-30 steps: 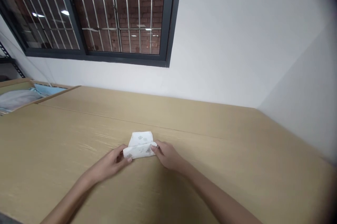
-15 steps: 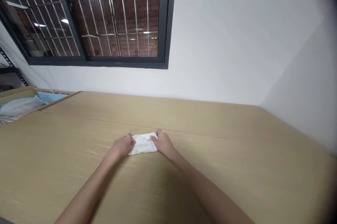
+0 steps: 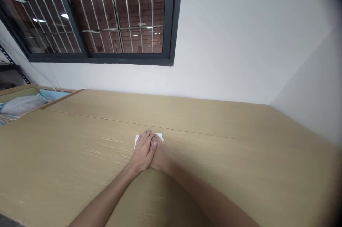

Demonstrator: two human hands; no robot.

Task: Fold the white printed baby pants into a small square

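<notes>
A small folded white cloth (image 3: 159,136) with a faint printed pattern lies on the light wood tabletop (image 3: 80,141), mostly hidden under my hands. Only a strip of its far edge shows past my fingertips. My left hand (image 3: 143,151) rests flat on the cloth with its fingers together. My right hand (image 3: 160,157) lies beside it and partly beneath it, also pressed down on the cloth, with a ring showing on one finger.
A shallow cardboard box (image 3: 21,106) holding pale grey and light blue fabric stands at the far left of the table. A white wall (image 3: 227,42) rises behind the table, and a barred window (image 3: 107,17) is set in it.
My hands have moved together and now overlap on top of the cloth, covering most of it. The cloth looks folded smaller than before.
</notes>
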